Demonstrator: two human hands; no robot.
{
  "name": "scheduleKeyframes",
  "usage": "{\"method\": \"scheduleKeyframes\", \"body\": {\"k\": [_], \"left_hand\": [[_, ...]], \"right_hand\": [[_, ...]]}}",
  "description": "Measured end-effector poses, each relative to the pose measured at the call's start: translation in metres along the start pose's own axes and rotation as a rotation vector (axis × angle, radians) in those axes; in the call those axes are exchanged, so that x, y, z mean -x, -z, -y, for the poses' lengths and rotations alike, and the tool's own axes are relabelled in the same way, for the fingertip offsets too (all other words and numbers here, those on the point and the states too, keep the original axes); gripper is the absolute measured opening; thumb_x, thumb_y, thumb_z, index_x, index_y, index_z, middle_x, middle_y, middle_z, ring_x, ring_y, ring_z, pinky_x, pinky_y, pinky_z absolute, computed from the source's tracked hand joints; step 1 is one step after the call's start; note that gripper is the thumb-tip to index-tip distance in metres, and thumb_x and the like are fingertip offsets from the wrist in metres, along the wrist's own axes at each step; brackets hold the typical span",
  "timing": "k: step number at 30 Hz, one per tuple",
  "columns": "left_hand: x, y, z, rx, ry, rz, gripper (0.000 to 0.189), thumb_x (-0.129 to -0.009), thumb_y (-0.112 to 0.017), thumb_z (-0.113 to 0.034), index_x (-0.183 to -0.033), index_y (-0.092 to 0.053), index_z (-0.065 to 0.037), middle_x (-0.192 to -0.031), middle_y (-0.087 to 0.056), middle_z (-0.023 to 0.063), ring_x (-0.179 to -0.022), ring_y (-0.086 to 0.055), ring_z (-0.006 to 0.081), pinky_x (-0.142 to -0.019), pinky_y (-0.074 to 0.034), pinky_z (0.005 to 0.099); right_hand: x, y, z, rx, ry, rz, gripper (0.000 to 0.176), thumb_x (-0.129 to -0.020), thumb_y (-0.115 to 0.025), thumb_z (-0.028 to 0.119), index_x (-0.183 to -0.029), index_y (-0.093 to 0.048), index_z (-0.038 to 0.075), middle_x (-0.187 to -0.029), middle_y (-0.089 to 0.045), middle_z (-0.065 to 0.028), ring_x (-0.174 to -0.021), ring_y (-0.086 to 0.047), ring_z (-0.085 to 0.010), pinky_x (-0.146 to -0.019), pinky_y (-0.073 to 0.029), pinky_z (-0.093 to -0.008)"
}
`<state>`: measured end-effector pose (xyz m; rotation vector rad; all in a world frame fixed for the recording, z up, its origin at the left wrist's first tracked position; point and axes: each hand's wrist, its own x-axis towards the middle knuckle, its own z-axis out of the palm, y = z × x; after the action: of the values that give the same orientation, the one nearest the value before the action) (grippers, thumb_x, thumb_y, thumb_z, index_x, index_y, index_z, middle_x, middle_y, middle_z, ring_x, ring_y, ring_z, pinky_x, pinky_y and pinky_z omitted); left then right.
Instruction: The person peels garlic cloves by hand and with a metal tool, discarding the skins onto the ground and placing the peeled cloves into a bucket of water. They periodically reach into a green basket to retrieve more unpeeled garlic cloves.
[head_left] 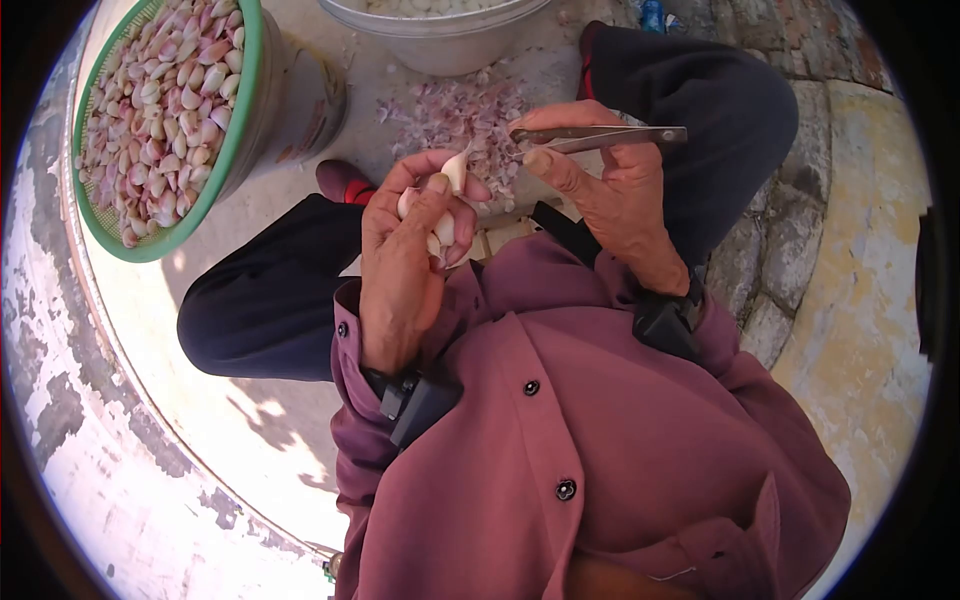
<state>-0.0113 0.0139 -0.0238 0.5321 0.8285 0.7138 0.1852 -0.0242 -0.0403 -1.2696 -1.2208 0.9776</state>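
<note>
My left hand [405, 245] is closed around several garlic cloves. One pale clove [456, 172] stands up between its thumb and fingers, and another clove [443, 228] shows lower among the fingers. To the right, my right hand [615, 190] grips a slim tool [600, 137] with a dark side and a metal edge. It looks like a small knife, held between thumb and forefinger. Its far end juts out to the right past the hand, while its near end points towards the cloves without touching them. Parts of the cloves are hidden by my left fingers.
A green-rimmed basket [255, 95] heaped with unpeeled-looking garlic cloves [165, 115] sits at the upper left on a bucket [305, 105]. A white tub [450, 45] with pale cloves stands at the top. Garlic skins [465, 115] litter the ground between my feet.
</note>
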Motion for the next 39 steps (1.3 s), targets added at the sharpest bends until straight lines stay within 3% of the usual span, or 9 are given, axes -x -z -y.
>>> {"method": "scheduleKeyframes", "body": {"k": [4, 14, 17, 19, 22, 26, 29, 33, 39], "left_hand": [[0.0, -0.006, 0.003, -0.017, -0.006, -0.022, 0.02, -0.098, -0.052, -0.012, -0.114, -0.048, -0.001, -0.085, -0.061, 0.008, -0.056, -0.049, 0.0072, -0.046, -0.034, 0.0198], [0.001, -0.015, 0.007, -0.138, -0.087, -0.061, 0.019, -0.096, -0.056, -0.011, -0.11, -0.044, -0.006, -0.083, -0.059, 0.0043, -0.059, -0.05, 0.007, -0.049, -0.035, 0.02], [0.001, -0.012, 0.006, -0.119, -0.07, -0.007, 0.017, -0.097, -0.054, -0.01, -0.111, -0.045, -0.007, -0.085, -0.06, 0.0058, -0.059, -0.048, 0.0068, -0.05, -0.036, 0.0196], [0.002, -0.013, 0.003, -0.085, -0.054, 0.038, 0.016, -0.097, -0.053, -0.011, -0.111, -0.045, -0.007, -0.085, -0.06, 0.0063, -0.059, -0.048, 0.007, -0.051, -0.036, 0.0196], [0.003, -0.01, 0.0, 0.023, -0.004, 0.097, 0.016, -0.098, -0.051, -0.012, -0.112, -0.047, -0.007, -0.085, -0.06, 0.0075, -0.059, -0.048, 0.0074, -0.051, -0.036, 0.0197], [0.004, -0.002, 0.001, 0.111, 0.0, 0.124, 0.019, -0.099, -0.05, -0.014, -0.116, -0.05, -0.007, -0.085, -0.061, 0.0087, -0.06, -0.049, 0.008, -0.05, -0.037, 0.0198], [0.005, -0.005, 0.001, 0.082, -0.022, 0.077, 0.021, -0.098, -0.051, -0.015, -0.118, -0.05, -0.007, -0.084, -0.062, 0.0091, -0.06, -0.049, 0.0079, -0.05, -0.037, 0.0197], [0.001, -0.009, 0.008, 0.021, -0.057, 0.05, 0.02, -0.098, -0.052, -0.016, -0.115, -0.05, -0.007, -0.084, -0.062, 0.0089, -0.059, -0.05, 0.0075, -0.05, -0.037, 0.0195], [0.004, -0.012, 0.01, -0.081, -0.081, 0.069, 0.016, -0.098, -0.053, -0.017, -0.11, -0.05, -0.006, -0.083, -0.063, 0.0091, -0.06, -0.05, 0.0067, -0.05, -0.036, 0.0188]], "right_hand": [[-0.005, -0.014, 0.014, 0.195, 0.268, 0.055, 0.02, -0.078, -0.076, 0.015, -0.094, -0.069, 0.006, -0.083, -0.068, -0.0057, -0.075, -0.063, -0.022, -0.072, -0.048, -0.0328], [0.002, -0.007, 0.013, 0.311, 0.197, 0.098, 0.019, -0.081, -0.074, 0.016, -0.096, -0.069, 0.005, -0.089, -0.068, -0.0059, -0.083, -0.062, -0.0178, -0.075, -0.046, -0.0298], [0.004, -0.011, 0.011, 0.097, 0.015, 0.1, 0.018, -0.085, -0.072, 0.016, -0.098, -0.068, 0.005, -0.089, -0.068, -0.0051, -0.086, -0.062, -0.0144, -0.079, -0.047, -0.0276], [0.007, -0.013, 0.0, -0.478, -0.285, 0.042, 0.016, -0.089, -0.068, 0.016, -0.1, -0.066, 0.005, -0.09, -0.067, -0.0034, -0.087, -0.062, -0.0116, -0.083, -0.048, -0.0256], [0.005, -0.004, -0.011, -0.65, -0.399, -0.051, 0.016, -0.091, -0.065, 0.016, -0.102, -0.065, 0.004, -0.093, -0.067, -0.0022, -0.086, -0.062, -0.0106, -0.084, -0.048, -0.0258], [-0.003, 0.025, -0.037, -0.234, -0.21, -0.222, 0.02, -0.091, -0.066, 0.019, -0.103, -0.066, 0.004, -0.102, -0.066, -0.0035, -0.094, -0.061, -0.0101, -0.084, -0.047, -0.0253], [-0.002, 0.024, -0.022, -0.176, -0.247, -0.159, 0.019, -0.089, -0.068, 0.015, -0.104, -0.066, 0.003, -0.101, -0.066, -0.0046, -0.096, -0.06, -0.0109, -0.085, -0.047, -0.0254], [0.007, 0.001, 0.001, -0.341, -0.208, 0.085, 0.019, -0.088, -0.069, 0.01, -0.103, -0.065, 0.0, -0.1, -0.066, -0.0064, -0.095, -0.061, -0.0116, -0.085, -0.048, -0.0258], [0.011, -0.008, 0.006, -0.45, -0.252, 0.015, 0.016, -0.088, -0.069, 0.011, -0.1, -0.065, 0.0, -0.094, -0.066, -0.0043, -0.086, -0.061, -0.0088, -0.079, -0.049, -0.0214]]}}
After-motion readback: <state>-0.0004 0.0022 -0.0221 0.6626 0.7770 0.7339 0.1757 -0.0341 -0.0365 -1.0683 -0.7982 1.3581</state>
